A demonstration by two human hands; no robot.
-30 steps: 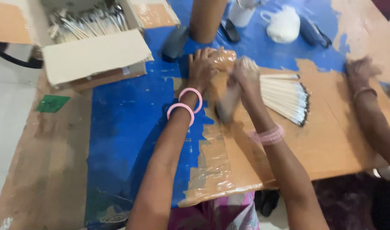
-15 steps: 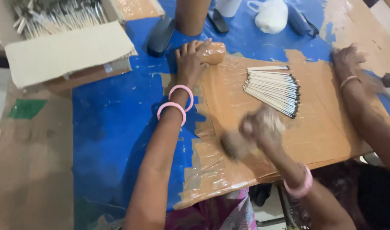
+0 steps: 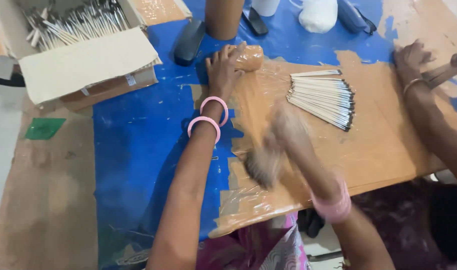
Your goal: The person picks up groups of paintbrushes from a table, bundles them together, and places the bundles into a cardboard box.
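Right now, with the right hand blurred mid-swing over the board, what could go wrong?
1. The right hand swings a blurred bundle near the stacked sticks; it might scatter them.
2. The left hand rests on a tan lump at the board's edge; it might slip off.

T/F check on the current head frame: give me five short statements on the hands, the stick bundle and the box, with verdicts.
1. The left hand rests on a brown lump at the far edge of the board. True.
2. The right hand shows sharp and motionless. False: it is motion-blurred, gripping a blurred bunch of something over the board.
3. The stick bundle lies on the board, touched by neither of the person's hands. True.
4. The cardboard box sits on the right side of the table. False: it is at upper left, with pale sticks inside.
5. Another person's hand is at the right edge. True.
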